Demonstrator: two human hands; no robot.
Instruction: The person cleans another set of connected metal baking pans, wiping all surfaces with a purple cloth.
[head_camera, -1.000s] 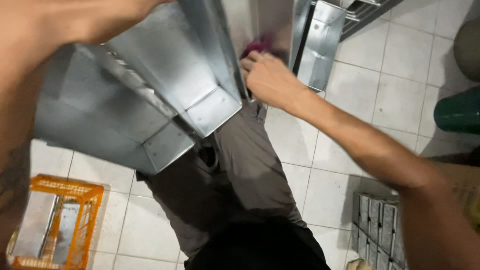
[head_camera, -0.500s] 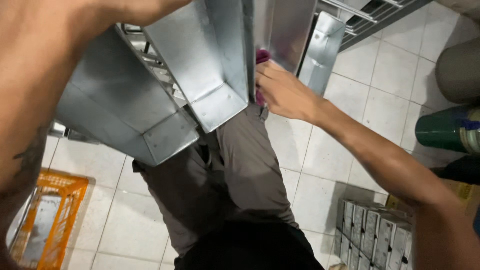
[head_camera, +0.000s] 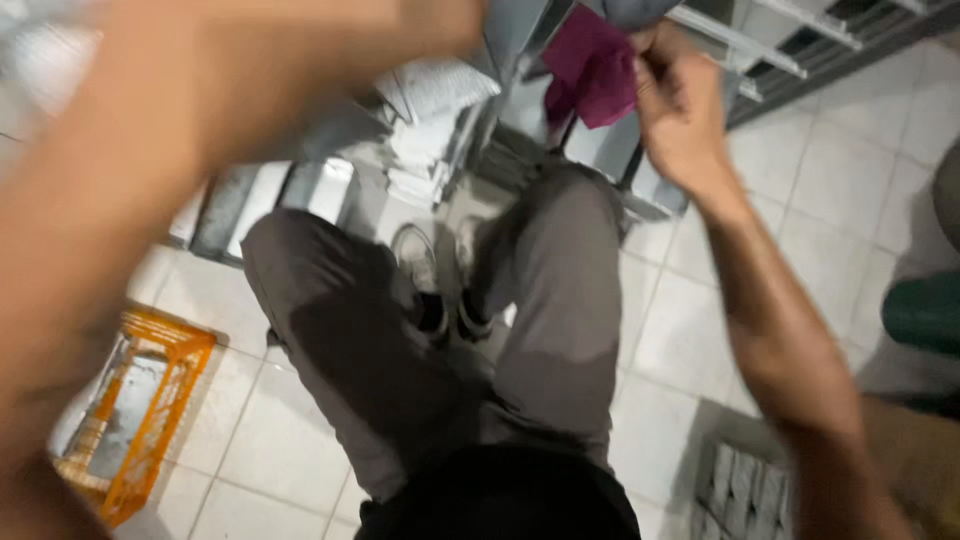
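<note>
Pale square floor tiles (head_camera: 700, 330) with dark grout run under everything, dull and scuffed. An orange plastic crate (head_camera: 150, 400), open-latticed, sits low on the left. Grey sheet-metal pieces (head_camera: 430, 110), folded and flat-faced, are smeared by motion. The right hand (head_camera: 680, 110) is closed, pinching a soft, crumpled magenta cloth (head_camera: 595, 60) at the top, against the metal. The left arm (head_camera: 200, 130) is a blur; its hand is out of view.

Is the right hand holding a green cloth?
No, the right hand grips a magenta cloth near the top of the view, above the grey trousers.
</note>
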